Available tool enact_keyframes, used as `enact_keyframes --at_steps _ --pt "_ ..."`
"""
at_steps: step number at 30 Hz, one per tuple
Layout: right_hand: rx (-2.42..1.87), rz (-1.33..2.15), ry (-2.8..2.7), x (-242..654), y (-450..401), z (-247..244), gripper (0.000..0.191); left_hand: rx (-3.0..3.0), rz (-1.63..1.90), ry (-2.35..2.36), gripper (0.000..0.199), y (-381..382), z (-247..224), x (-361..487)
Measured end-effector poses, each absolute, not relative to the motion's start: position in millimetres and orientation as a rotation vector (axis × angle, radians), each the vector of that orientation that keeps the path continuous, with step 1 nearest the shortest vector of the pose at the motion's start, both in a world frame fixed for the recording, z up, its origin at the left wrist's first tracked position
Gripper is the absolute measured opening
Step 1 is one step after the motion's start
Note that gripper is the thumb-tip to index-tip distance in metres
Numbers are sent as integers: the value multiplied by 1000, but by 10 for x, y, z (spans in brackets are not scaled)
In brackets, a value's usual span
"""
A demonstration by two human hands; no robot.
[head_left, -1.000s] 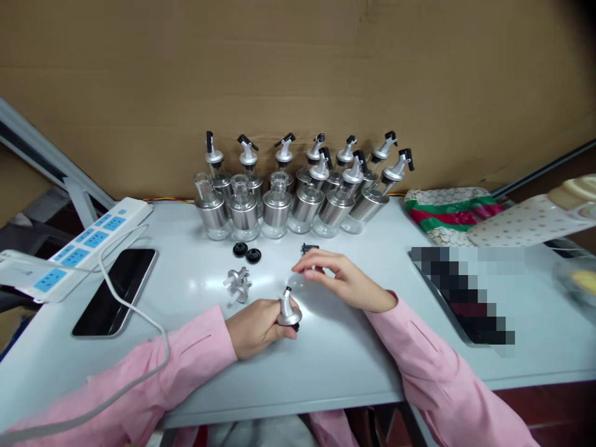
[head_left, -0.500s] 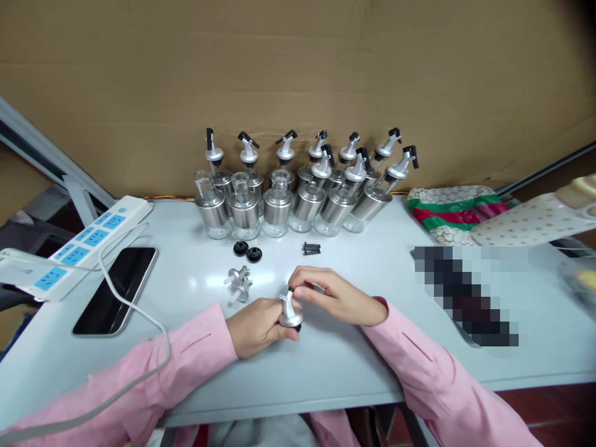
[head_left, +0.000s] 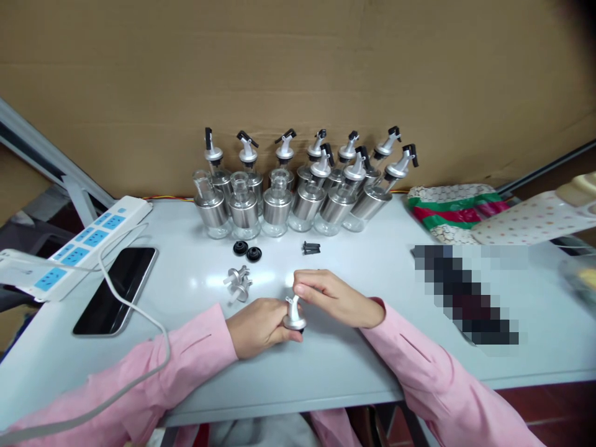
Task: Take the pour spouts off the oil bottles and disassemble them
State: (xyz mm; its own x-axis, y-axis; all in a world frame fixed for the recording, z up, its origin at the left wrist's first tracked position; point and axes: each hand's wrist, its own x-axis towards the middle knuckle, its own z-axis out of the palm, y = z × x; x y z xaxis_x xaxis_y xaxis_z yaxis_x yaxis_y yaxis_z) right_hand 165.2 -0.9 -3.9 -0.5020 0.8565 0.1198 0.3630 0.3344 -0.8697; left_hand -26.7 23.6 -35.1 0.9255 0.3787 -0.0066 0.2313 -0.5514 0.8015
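Note:
My left hand is closed around the base of a silver pour spout, holding it upright just above the table's front half. A bit of black stopper shows under the spout's flange. At the spout's top, the fingers of my right hand are pinched together and cover its tip. Left of the spout lie silver spout parts with pale tubes. Beyond them are two black ribbed stoppers, and several small black lever pieces lie to their right.
Glass bottles with steel sleeves stand in two rows at the back; three in front lack spouts. A power strip, a phone and a white cable are at left. A patterned bag and a pixelated dark item lie right.
The spout has shifted slightly right and tilts more upright. A black piece seen at its tip before is now hidden by my right fingers. The other things have stayed put.

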Motion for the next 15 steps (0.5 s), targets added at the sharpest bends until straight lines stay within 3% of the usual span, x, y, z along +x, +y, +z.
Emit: enact_keyframes --at_steps 4,7,10,15 --pt "-1196 1078 -1854 1692 1 -13 46 2150 194 423 62 237 -351 -263" --pt "-1225 1019 -1646 1793 46 10 29 2145 206 421 60 235 -356 -268" --pt "-1292 1049 -1497 1924 93 21 26 2147 206 431 61 232 -358 -274" --pt "-1501 926 -1578 2153 156 -36 23 2139 197 437 62 235 -330 -271"
